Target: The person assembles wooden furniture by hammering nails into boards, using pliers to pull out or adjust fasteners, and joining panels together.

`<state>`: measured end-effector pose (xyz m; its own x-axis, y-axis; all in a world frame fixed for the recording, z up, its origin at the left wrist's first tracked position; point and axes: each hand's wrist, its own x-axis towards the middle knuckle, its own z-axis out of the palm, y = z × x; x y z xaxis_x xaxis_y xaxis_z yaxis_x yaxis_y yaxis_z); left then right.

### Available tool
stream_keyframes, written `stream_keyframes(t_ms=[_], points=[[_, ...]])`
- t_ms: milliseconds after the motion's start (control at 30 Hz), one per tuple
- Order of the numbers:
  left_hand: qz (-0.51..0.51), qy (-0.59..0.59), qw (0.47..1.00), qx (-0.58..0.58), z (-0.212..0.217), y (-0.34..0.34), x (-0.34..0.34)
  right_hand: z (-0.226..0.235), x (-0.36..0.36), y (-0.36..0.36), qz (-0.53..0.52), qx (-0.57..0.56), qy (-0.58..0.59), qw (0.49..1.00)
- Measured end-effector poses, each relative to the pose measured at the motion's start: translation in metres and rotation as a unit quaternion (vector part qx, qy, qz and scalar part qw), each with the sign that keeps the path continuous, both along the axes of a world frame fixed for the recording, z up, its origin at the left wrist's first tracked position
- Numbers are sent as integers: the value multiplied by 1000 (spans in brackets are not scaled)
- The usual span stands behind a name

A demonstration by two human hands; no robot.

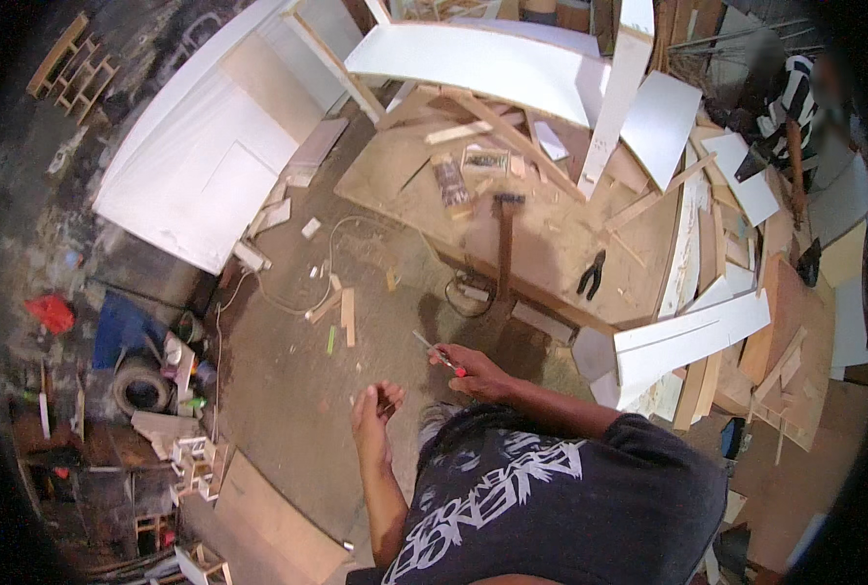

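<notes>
In front of my body, my right hand (473,373) is closed around a slim tool (422,341) with a thin, light-coloured shaft and a red part by the palm. Its exact kind does not show. My left hand (377,411) is raised a little to the left and nearer my body, fingers curled in. Whatever it pinches, if anything, is too small to make out. Beyond the hands, a hammer (507,239) lies with its handle toward me across the board (385,185). Black-handled pliers (592,276) rest to its right.
White panels (482,58) and wood offcuts (716,234) crowd the far and right sides. At left stands a large white cabinet-like piece (190,166). A cable (331,244) loops over the floor, where wood strips (347,317) lie. Another person (794,107) is at far right.
</notes>
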<state>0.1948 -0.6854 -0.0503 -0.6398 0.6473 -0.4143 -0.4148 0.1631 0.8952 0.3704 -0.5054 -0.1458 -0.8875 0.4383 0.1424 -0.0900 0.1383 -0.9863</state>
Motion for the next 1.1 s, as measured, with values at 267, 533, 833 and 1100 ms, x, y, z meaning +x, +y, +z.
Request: stream_keyframes(t_ms=[267,533,833,1100], points=[[-72,-33,996,-37,-57,105,-121,35,-57,61,-224,-286,-35,931],[-375,210,890,152,-45,350,-226,57,-123,112,-471,-301,-5,829],[-237,-314,915,85,-28,587,-214,81,-158,191,-485,-223,-22,845],[-141,-374,909,119,-56,669,-203,100,-133,281,-471,-71,-221,851]])
